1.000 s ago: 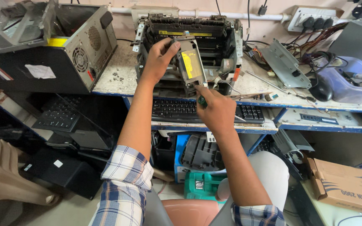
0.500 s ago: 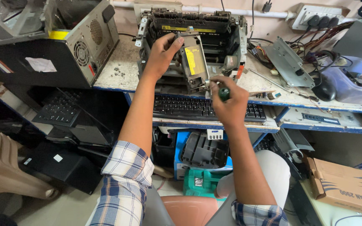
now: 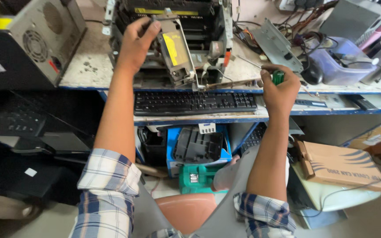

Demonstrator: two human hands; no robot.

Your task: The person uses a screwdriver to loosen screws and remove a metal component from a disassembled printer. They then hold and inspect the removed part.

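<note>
Overhead, left hand [image 3: 134, 46] clamped on printer part [image 3: 176, 53], right hand [image 3: 281, 86] around green-handled screwdriver [image 3: 278, 77].

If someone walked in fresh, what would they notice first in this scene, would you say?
The opened printer at the bench's back edge, where the left hand grips a grey module with a yellow label. To its right, the right hand holds a green-handled screwdriver above the black keyboard.

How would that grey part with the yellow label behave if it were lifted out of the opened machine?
The grey part looks like a rigid boxy housing, so it would probably stay stiff. It stands tilted against the opened machine, steadied by the left hand, so it may tip if released. Wires near its base could tug back.
</note>
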